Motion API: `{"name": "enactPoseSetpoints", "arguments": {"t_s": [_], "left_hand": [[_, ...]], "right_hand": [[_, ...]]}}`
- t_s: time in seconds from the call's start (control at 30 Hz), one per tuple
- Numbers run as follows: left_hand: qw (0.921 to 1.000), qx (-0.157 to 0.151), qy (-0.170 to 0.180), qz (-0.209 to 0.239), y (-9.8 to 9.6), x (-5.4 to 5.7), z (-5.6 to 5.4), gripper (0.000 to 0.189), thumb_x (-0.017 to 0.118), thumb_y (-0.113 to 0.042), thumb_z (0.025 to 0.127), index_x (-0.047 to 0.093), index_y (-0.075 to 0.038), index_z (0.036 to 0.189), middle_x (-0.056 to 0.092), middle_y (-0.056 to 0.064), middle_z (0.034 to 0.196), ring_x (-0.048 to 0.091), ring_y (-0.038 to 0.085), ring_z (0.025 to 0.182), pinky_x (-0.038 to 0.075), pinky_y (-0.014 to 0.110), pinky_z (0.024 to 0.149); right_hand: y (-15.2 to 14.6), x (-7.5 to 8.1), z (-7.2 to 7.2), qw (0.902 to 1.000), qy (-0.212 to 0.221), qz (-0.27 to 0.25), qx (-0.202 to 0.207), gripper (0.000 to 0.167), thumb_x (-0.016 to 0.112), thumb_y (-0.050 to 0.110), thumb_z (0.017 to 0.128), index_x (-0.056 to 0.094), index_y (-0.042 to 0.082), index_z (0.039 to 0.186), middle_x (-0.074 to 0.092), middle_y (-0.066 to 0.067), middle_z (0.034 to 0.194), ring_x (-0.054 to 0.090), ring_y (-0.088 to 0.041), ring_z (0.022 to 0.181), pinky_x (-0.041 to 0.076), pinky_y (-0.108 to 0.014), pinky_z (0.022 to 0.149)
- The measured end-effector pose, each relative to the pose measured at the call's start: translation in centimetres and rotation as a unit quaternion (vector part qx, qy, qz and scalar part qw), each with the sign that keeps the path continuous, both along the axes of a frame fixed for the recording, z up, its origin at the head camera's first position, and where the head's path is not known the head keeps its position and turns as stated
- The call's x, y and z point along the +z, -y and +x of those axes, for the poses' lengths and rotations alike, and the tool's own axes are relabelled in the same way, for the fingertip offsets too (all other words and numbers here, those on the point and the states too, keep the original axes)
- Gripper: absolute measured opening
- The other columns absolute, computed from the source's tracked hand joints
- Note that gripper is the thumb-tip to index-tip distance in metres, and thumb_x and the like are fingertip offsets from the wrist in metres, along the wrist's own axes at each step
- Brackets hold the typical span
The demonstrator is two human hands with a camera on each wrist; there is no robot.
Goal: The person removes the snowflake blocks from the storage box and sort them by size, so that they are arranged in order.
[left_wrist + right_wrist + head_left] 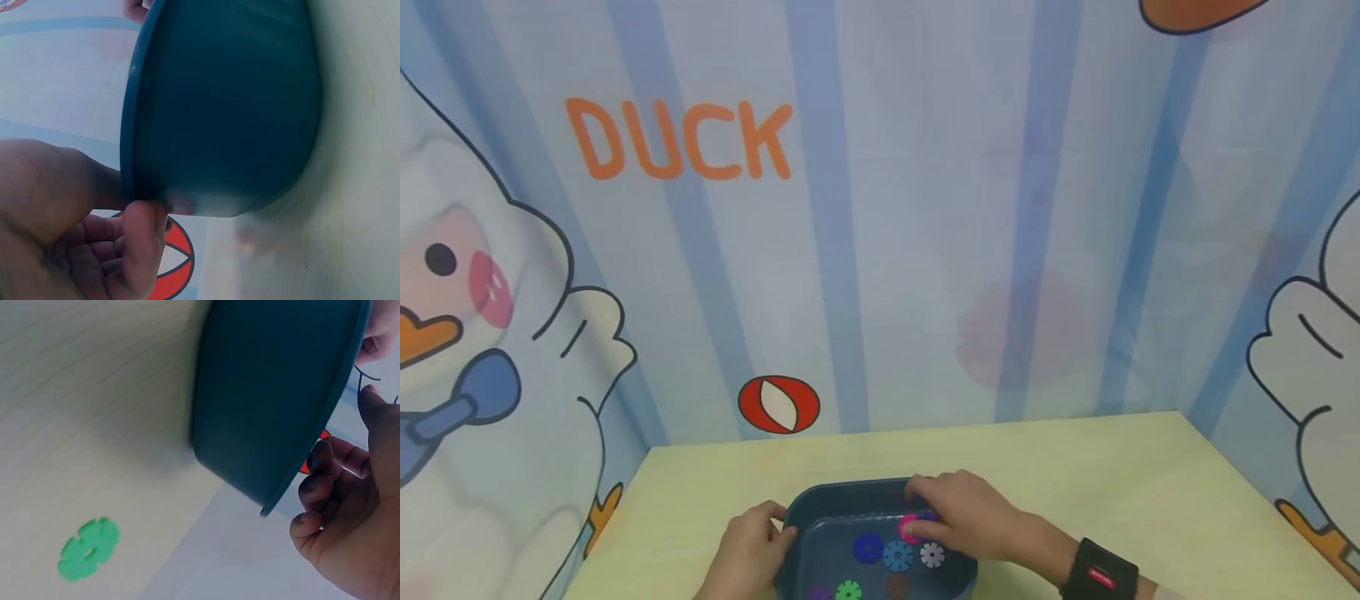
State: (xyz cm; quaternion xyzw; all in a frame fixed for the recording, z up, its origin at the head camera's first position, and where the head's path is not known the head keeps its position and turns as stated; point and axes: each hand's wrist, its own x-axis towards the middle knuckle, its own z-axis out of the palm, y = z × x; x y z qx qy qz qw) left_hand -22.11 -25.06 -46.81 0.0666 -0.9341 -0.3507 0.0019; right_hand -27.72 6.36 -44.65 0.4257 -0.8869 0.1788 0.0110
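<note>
A dark blue-green plastic bin (850,492) stands on the table with several notched plastic discs inside, among them a dark blue disc (868,548), a light blue disc (898,556), a white disc (932,555) and a green disc (848,591). My left hand (748,546) grips the bin's left rim, thumb over the edge and fingers outside, as the left wrist view shows. My right hand (973,517) is over the far right corner, fingers loosely curled by the rim (312,447). Its thumb is above a pink disc (907,530), apparently unheld.
A loose green disc (89,549) lies on the pale wooden table (1097,467) outside the bin in the right wrist view. Behind the table hangs a striped blue curtain (910,250) with duck drawings. A black band (1099,572) circles the right wrist.
</note>
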Motion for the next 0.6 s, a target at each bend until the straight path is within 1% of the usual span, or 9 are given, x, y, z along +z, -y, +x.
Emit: {"name": "enactPoseSetpoints", "arguments": {"t_s": [0.03, 0.13, 0.3, 0.4, 0.5, 0.6], "left_hand": [[1.0000, 0.000, 0.001, 0.001, 0.0, -0.1, 0.0, 0.019, 0.074, -0.006, 0.097, 0.070, 0.006, 0.111, 0.058, 0.003, 0.068, 0.054, 0.016, 0.060, 0.045, 0.032, 0.057], [1.0000, 0.003, 0.004, 0.002, 0.0, -0.2, 0.1, 0.019, 0.074, -0.006, 0.096, 0.070, 0.006, 0.110, 0.058, 0.003, 0.067, 0.054, 0.016, 0.060, 0.045, 0.032, 0.056], [0.9999, 0.003, 0.011, -0.007, 0.0, -0.1, 0.1, 0.021, 0.074, -0.007, 0.097, 0.070, 0.007, 0.112, 0.060, 0.003, 0.068, 0.055, 0.016, 0.060, 0.047, 0.031, 0.057], [0.9999, -0.002, 0.004, -0.010, 0.0, 0.1, 0.0, 0.023, 0.074, -0.008, 0.097, 0.070, 0.007, 0.113, 0.060, 0.002, 0.068, 0.056, 0.015, 0.060, 0.047, 0.031, 0.057], [0.9999, -0.007, -0.006, -0.011, 0.1, 0.3, 0.1, 0.024, 0.075, -0.008, 0.097, 0.070, 0.008, 0.113, 0.060, 0.002, 0.067, 0.056, 0.015, 0.059, 0.047, 0.031, 0.056], [0.9998, -0.009, -0.007, -0.013, 0.1, 0.4, 0.1, 0.024, 0.074, -0.009, 0.097, 0.070, 0.008, 0.114, 0.061, 0.002, 0.068, 0.056, 0.014, 0.059, 0.047, 0.031, 0.055]], "right_hand": [[0.4, 0.0, 0.0, 1.0000, 0.003, 0.000, 0.005, 0.042, 0.063, 0.056, 0.102, 0.066, 0.019, 0.120, 0.075, 0.005, 0.097, 0.066, -0.004, 0.080, 0.057, -0.032, 0.080], [1.5, -0.1, 0.0, 0.9997, 0.018, 0.004, 0.018, 0.040, 0.064, 0.055, 0.102, 0.065, 0.019, 0.121, 0.074, 0.008, 0.096, 0.066, -0.003, 0.078, 0.055, -0.027, 0.076], [3.2, -0.5, -0.3, 0.9991, 0.021, 0.026, 0.025, 0.039, 0.064, 0.051, 0.103, 0.064, 0.017, 0.123, 0.063, 0.014, 0.080, 0.056, 0.002, 0.068, 0.053, -0.023, 0.072], [4.1, -0.9, -0.5, 0.9986, 0.019, 0.042, 0.024, 0.041, 0.065, 0.051, 0.103, 0.064, 0.016, 0.123, 0.055, 0.015, 0.071, 0.050, 0.002, 0.062, 0.050, -0.022, 0.067], [4.8, -1.4, -0.7, 0.9979, 0.019, 0.058, 0.021, 0.043, 0.067, 0.054, 0.101, 0.064, 0.017, 0.124, 0.056, 0.016, 0.072, 0.050, 0.002, 0.062, 0.048, -0.021, 0.065], [5.3, -1.9, -0.9, 0.9965, 0.035, 0.073, 0.021, 0.045, 0.067, 0.055, 0.100, 0.064, 0.018, 0.126, 0.058, 0.014, 0.074, 0.051, 0.001, 0.062, 0.048, -0.021, 0.064]]}}
